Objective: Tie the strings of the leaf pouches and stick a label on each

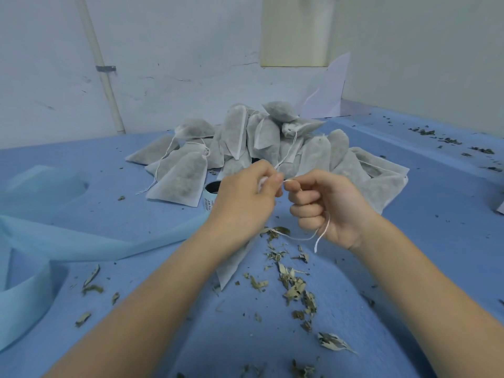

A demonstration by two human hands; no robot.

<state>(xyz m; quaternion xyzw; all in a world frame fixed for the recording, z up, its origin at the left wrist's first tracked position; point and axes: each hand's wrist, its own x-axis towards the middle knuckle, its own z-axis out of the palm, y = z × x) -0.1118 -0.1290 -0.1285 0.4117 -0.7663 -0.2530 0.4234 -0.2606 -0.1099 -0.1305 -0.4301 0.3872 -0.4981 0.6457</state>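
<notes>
Both hands (283,199) on a pouch (234,264) string (323,230)

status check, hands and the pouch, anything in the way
Left hand pinching pouch neck; right hand gripping string. Knot not finished, no label seen. Loose leaves on the blue surface, nothing blocking.

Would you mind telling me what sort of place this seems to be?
Probably a small hand-packing workshop: a heap of grey non-woven drawstring pouches on a blue cloth-covered surface strewn with dried leaf scraps, against bare whitewashed walls.
</notes>
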